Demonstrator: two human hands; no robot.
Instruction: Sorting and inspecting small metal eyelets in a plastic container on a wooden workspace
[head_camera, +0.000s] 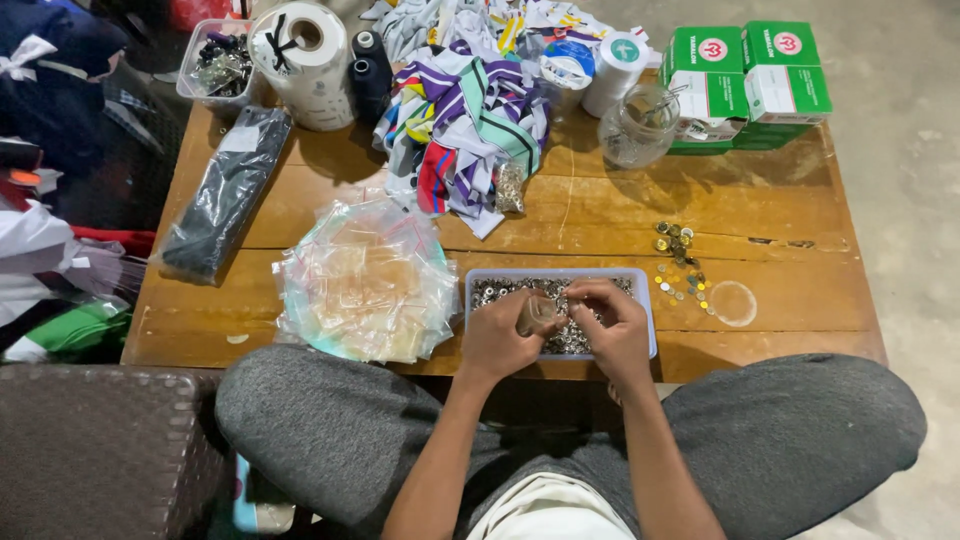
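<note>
Clear small bag pinched in left hand — right hand fingers curled over tray, contents hidden.

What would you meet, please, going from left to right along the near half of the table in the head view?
Black packet → pile of clear zip bags → left hand → right hand over the tray of metal fasteners → loose gold buttons.

Sat cross-legged, both bare forearms extended forward between the knees. Left hand raised slightly, fingers curled closed in a pinch, thumb side turned inward. Right hand positioned just beside it, fingers bent downward, fingertips drawn together. Both wrists held nearly level, hands almost touching.
</note>
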